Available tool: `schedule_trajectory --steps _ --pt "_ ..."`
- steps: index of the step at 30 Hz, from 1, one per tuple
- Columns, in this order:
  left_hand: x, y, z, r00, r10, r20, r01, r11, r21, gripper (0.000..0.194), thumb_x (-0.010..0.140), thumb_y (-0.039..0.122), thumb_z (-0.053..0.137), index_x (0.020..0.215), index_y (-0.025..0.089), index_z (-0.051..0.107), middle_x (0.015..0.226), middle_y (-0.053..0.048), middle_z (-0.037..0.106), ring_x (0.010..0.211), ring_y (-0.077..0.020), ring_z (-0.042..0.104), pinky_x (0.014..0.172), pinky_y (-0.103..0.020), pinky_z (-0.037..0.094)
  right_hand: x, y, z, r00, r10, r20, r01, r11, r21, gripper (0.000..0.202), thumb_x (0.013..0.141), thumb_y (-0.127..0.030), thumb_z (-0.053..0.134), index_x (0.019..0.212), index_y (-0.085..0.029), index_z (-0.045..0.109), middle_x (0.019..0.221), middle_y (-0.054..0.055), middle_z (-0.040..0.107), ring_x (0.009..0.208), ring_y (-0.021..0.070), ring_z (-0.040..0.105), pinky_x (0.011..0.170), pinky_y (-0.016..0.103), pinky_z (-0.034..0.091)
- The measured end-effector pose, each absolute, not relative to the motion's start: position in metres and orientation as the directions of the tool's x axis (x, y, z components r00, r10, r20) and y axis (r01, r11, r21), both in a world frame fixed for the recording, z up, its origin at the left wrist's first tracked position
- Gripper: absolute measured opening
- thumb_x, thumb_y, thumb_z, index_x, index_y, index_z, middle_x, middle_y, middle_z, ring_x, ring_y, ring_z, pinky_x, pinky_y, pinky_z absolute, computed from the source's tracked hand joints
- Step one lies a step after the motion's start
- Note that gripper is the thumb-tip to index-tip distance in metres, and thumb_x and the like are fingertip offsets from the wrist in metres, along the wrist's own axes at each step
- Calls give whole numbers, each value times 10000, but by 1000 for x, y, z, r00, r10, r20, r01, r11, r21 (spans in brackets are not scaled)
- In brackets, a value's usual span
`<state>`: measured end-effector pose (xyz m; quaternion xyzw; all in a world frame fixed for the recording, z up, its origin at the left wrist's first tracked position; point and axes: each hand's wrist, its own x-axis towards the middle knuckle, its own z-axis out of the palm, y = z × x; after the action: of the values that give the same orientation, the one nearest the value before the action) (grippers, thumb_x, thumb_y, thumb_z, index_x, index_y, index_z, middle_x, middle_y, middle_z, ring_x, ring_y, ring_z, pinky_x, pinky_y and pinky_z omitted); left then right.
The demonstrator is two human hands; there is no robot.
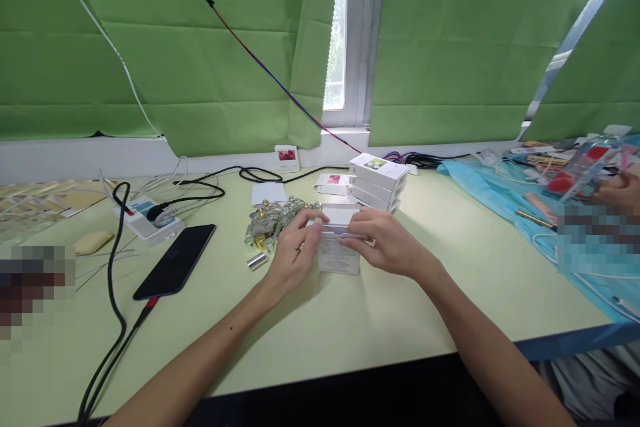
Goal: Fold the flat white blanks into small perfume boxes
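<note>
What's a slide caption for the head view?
Left hand and right hand hold an open white box near stacked boxes.

From the person's head, one camera is looking forward and down across the worktop (425,313). It is showing the hands (294,248) (383,240) near mid-frame at close range (the forearms (225,339) are lying even nearer the lens) and is facing the curtains (450,47) and window (335,83) beyond.

No words or numbers can be read here. The white box (339,259) in the middle has rows of tiny gray print on its near side, too small to read. The top box (381,171) of the pile (371,193) on the right has tiny print too. So does the little far box (289,166) with the red picture (287,155).
</note>
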<state>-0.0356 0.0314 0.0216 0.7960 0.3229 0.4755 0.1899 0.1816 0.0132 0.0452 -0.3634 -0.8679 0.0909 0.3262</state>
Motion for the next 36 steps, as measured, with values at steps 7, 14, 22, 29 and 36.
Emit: schedule_trajectory --steps 7,14,22,29,36 --pt "-35 31 23 350 684 640 349 -729 588 476 1070 350 373 755 181 687 1066 -77 652 867 -168 609 727 -323 478 183 13 45 -534 681 501 558 729 -396 318 1018 -308 551 729 -182 593 720 15 560 722 156 473 650 291 329" --pt "-38 32 21 381 667 640 358 -745 564 409 1054 310 393 799 179 684 1099 -82 639 866 -166 598 699 -314 463 181 13 46 -524 700 485 576 711 -404 292 989 -289 600 718 -181 583 720 13 570 731 156 479 645 287 325" --pt "-40 31 24 406 646 647 377 -763 525 357 1025 307 422 802 187 674 1092 -94 632 923 -192 610 758 -327 491 180 13 44 -482 719 501 586 690 -426 338 937 -373 682 695 -189 532 711 8 567 737 161 492 632 284 337" --pt "-39 30 23 400 662 633 418 -747 517 301 1000 314 456 799 198 647 1105 -90 639 937 -202 616 823 -352 514 181 12 45 -477 727 493 596 680 -426 391 915 -524 686 743 -185 596 741 18 578 728 161 505 631 283 345" --pt "-38 29 24 394 655 645 411 -753 514 255 982 272 485 794 196 641 1099 -81 631 973 -199 625 848 -349 507 182 11 46 -474 747 467 601 662 -448 437 879 -579 707 737 -184 587 750 10 569 741 158 504 648 283 352"
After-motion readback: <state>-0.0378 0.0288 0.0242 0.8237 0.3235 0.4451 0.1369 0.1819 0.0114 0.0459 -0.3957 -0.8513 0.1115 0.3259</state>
